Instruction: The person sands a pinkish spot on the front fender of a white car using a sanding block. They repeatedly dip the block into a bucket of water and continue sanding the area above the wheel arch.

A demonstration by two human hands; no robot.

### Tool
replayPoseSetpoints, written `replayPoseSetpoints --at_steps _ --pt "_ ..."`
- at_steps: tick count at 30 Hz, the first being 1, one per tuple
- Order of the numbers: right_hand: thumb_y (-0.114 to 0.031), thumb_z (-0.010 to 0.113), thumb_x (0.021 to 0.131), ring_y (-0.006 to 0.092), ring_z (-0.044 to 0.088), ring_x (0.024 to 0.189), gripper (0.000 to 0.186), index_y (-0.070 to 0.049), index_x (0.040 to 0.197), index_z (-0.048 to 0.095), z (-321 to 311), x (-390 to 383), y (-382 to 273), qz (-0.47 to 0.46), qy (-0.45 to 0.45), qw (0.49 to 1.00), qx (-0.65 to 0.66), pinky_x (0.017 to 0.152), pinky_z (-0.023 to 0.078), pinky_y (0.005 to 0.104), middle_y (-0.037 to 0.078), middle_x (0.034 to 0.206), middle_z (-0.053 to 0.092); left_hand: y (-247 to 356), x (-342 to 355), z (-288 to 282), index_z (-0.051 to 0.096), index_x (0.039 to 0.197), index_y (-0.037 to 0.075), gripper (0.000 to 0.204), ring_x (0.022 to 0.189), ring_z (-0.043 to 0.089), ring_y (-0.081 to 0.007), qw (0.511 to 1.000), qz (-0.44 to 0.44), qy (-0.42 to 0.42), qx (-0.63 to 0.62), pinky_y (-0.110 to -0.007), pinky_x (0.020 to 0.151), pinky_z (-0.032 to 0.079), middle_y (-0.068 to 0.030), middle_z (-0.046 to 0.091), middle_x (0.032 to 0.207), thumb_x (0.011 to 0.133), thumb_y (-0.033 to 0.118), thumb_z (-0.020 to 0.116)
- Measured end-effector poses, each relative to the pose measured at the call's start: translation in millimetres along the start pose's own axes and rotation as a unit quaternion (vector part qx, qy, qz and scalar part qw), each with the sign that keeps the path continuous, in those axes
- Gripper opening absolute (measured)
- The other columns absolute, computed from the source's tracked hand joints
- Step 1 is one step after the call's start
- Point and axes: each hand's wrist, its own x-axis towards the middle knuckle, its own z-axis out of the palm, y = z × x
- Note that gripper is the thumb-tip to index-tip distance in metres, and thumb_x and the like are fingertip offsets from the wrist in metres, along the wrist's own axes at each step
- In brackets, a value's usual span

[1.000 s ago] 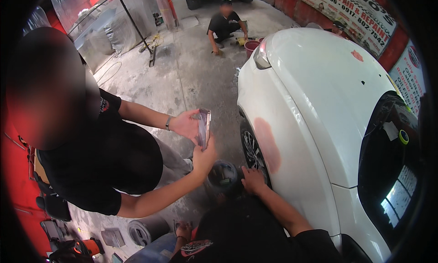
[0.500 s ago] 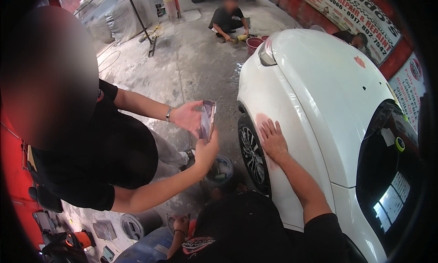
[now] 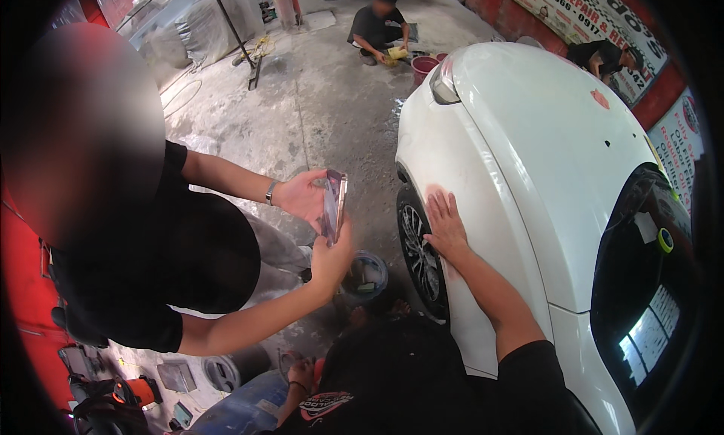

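My right hand (image 3: 446,228) lies flat, fingers spread, on a faded pink patch (image 3: 434,189) on the white car's fender (image 3: 494,239), just above the front wheel (image 3: 418,250). My left hand (image 3: 300,375) is low near a blue drum (image 3: 245,405), fingers curled round a greyish item that I cannot make out. Beside me on the left, a co-worker in a black shirt (image 3: 196,246) holds a phone (image 3: 334,205) with both hands. A bucket of water with items in it (image 3: 363,275) stands on the floor by the wheel.
A crouching co-worker (image 3: 369,35) handles a yellow object near maroon buckets (image 3: 422,69); another (image 3: 596,58) bends behind the car. A black stand (image 3: 253,73), cords and plastic-covered items line the back left. A grey container (image 3: 219,371) and orange-black equipment (image 3: 136,391) sit at lower left.
My right hand has moved up from the wheel arch to lie spread over the pink patch. The co-worker behind the car has come further into view.
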Motion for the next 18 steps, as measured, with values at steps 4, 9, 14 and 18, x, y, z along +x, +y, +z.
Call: replayPoseSetpoints --at_steps 4,9,14,18 --pt "-0.072 0.054 0.107 0.0397 0.01 0.175 0.1 -0.003 0.177 0.034 -1 3 -2 -0.007 0.009 1.0 -0.004 0.141 -0.001 0.0661 0.015 0.187 0.026 -20 28 2 0.083 0.125 0.011 0.043 0.11 0.079 -0.0408 0.995 -0.009 0.104 0.012 -0.051 0.099 0.061 -0.0201 0.082 0.121 0.1 0.041 0.067" --pt "-0.071 0.054 0.108 0.0384 0.011 0.175 0.098 -0.005 0.177 0.035 -1 5 -8 -0.01 -0.002 1.0 -0.002 0.141 0.0 0.0658 0.014 0.187 0.027 8 26 -28 0.083 0.13 0.009 0.053 0.109 0.081 -0.0319 0.991 0.022 0.111 -0.064 -0.045 0.097 0.063 -0.0171 0.084 0.114 0.086 0.039 0.083" --pt "-0.064 0.059 0.108 0.0396 0.018 0.173 0.091 -0.006 0.175 0.041 18 7 -16 -0.032 0.02 0.998 0.046 0.14 0.001 0.0661 0.015 0.182 0.038 9 5 -26 0.084 0.128 0.011 0.052 0.109 0.081 -0.0331 0.992 0.032 0.103 -0.065 -0.046 0.098 0.062 -0.018 0.084 0.114 0.089 0.045 0.082" --pt "-0.053 0.067 0.106 0.0419 0.038 0.165 0.081 -0.007 0.17 0.048 14 14 -71 -0.074 -0.015 0.974 0.214 0.139 0.01 0.0677 0.018 0.167 0.057 -15 -14 -4 0.085 0.122 0.012 0.047 0.114 0.08 -0.0356 0.996 -0.007 0.086 -0.03 -0.046 0.101 0.06 -0.0191 0.084 0.116 0.099 0.05 0.073"
